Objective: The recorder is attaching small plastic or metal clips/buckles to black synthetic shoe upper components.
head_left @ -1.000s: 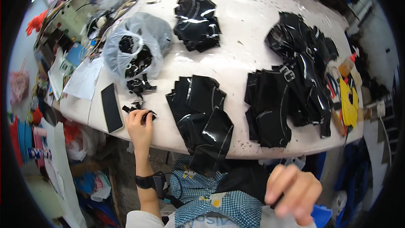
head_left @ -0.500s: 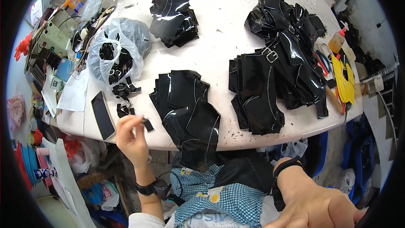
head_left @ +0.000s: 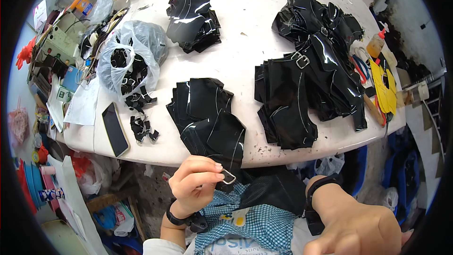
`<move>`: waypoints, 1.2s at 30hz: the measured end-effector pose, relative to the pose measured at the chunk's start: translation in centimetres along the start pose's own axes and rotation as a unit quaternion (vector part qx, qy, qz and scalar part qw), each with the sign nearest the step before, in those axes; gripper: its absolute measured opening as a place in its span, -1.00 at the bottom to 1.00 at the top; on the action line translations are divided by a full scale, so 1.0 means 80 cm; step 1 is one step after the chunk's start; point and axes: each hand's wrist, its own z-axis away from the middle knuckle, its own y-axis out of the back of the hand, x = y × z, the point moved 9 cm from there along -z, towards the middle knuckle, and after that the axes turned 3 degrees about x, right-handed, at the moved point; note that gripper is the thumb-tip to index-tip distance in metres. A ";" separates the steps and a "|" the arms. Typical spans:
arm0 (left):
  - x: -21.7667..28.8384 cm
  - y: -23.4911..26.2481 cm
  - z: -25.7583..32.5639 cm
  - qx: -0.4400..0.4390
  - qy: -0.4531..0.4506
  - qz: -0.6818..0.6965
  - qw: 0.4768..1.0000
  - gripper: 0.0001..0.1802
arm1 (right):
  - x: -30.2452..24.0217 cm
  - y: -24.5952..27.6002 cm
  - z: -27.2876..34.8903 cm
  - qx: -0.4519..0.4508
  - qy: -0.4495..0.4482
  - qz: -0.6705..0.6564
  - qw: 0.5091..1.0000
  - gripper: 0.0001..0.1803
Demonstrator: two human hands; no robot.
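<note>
Just off the table's near edge, my left hand pinches a small silver metal buckle between thumb and forefinger. A black strap tab seems attached to it, mostly hidden. Beyond the fingers, a fanned stack of shiny black cut pieces lies on the table, its nearest piece hanging over the edge toward my lap. My right hand is at the lower right with its back showing; its fingers are mostly hidden or cut off by the frame. Several small black tabs with buckles lie left of the stack.
A black phone lies near the left edge beside an open plastic bag of black tabs. More black pieces sit farther back, with larger buckled piles on the right. Yellow-handled tools and a glue bottle line the right edge.
My left hand has moved right and nearer to me, from beside the small tabs to the stack's near end, carrying the buckle. My right hand has barely shifted.
</note>
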 end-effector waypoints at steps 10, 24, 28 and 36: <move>0.017 -0.005 0.004 -0.024 -0.040 0.069 0.996 -0.72 | 0.095 0.085 0.043 0.048 -0.186 0.594 0.781 -0.60; -0.027 -0.032 0.015 -0.110 0.170 0.117 0.972 -0.64 | 0.109 0.155 0.119 0.316 -0.263 0.380 0.829 -0.86; -0.021 -0.036 0.014 -0.107 0.165 0.033 0.980 -0.70 | 0.116 0.154 0.125 0.330 -0.263 0.364 0.830 -0.86; -0.028 -0.042 0.016 -0.126 0.197 0.045 0.971 -0.84 | 0.113 0.151 0.143 0.330 -0.243 0.391 0.824 -0.84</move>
